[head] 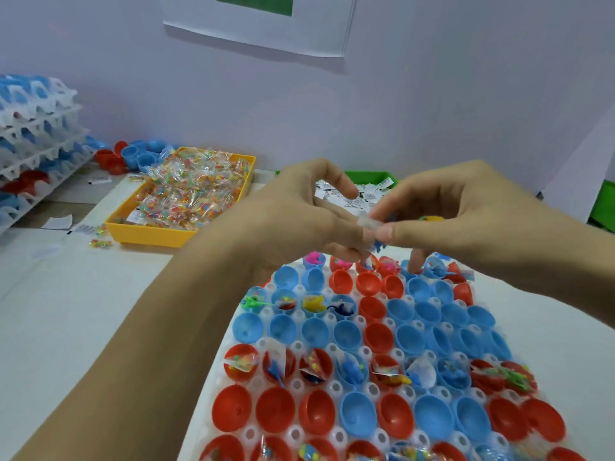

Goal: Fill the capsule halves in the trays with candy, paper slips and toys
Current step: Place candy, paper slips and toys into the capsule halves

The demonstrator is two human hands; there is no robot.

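Both hands (299, 211) (442, 211) grip one clear packet (368, 222) above the tray (336, 387) of part-filled capsule halves (357, 414).

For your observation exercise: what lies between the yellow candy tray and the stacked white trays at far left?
In the head view, loose red and blue capsule halves and paper slips lie on the table.

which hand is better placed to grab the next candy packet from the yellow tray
Left, probably. The yellow tray of candy packets lies on the left hand's side. The right hand is farther away and would have to cross over. Both pinch a small clear packet.
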